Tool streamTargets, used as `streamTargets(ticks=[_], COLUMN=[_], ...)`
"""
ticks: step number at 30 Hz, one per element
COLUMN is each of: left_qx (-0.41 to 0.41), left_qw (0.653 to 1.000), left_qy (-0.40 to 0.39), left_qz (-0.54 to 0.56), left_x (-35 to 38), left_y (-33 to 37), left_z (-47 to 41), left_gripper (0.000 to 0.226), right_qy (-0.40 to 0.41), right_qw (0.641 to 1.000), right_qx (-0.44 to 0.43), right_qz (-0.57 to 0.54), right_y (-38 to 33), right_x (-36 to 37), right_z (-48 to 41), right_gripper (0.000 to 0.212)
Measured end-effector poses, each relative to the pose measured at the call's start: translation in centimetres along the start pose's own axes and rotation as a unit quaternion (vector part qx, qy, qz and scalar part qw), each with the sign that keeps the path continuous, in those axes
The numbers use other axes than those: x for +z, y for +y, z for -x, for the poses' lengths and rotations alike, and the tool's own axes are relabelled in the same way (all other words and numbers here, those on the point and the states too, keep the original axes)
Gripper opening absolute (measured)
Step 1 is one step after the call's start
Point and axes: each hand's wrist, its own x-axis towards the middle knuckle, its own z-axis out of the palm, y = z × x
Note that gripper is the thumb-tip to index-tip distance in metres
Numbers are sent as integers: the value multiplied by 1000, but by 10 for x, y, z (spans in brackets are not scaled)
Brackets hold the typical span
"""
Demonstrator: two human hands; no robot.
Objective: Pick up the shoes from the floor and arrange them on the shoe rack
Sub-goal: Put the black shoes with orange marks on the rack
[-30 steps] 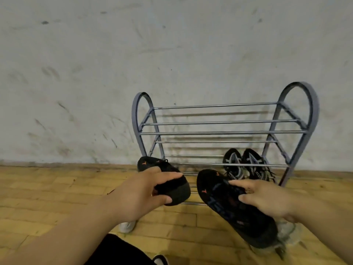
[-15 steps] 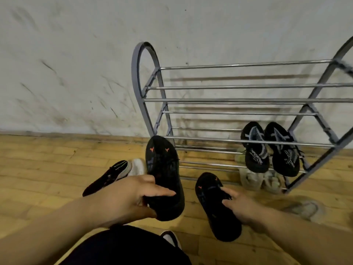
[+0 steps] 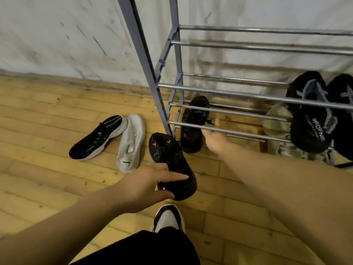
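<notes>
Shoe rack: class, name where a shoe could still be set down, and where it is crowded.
Free: the middle rods left of the black sandals; the upper rods in view; low down, the gap between the black shoe and the beige shoes, where the right hand reaches. Crowded: the right end, sandals above beige shoes.

The shoe rack (image 3: pixel 248 95) is glossy chromed metal across its shelves, with a matt grey side frame (image 3: pixel 140 48). The floor (image 3: pixel 47 121) is worn wood planks with a faint sheen. The wall (image 3: pixel 57 35) looks rough and scuffed. The orange-marked black shoe (image 3: pixel 172 159) is matt.
</notes>
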Motion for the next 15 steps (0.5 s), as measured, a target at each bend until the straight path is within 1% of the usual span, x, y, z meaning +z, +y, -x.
streamTargets(ticks=[2, 4, 5, 6, 8, 10, 12, 15], left_qx=[-7, -10, -9, -4, 9, 27, 52, 75], left_qw=[1000, 999, 999, 998, 997, 996, 993, 989], left_qy=[-10, -34, -50, -64, -77, -84, -100, -115], left_qz=[-11, -16, -18, -18, -18, -24, -41, -47], left_x=[8, 18, 23, 28, 37, 43, 48, 54], left_y=[-1, 2, 5, 8, 16, 27, 38, 53], left_z=[-9, -15, -17, -19, -23, -26, -31, -38], left_gripper=[59, 58, 58, 58, 57, 56, 56, 58], right_qy=[2, -28, -62, -105, -200, -264, -272, -254], right_qw=[999, 997, 997, 994, 972, 950, 946, 952], right_qx=[-4, -15, -3, 27, 92, 106, 91, 71], right_qz=[54, 68, 48, 10, -79, -126, -152, -153], right_y=[8, 22, 31, 40, 56, 69, 79, 89], right_x=[-13, -25, -29, -32, -37, -40, -44, -56], right_z=[11, 34, 47, 59, 83, 101, 111, 115], right_gripper=[79, 74, 72, 71, 67, 65, 64, 63])
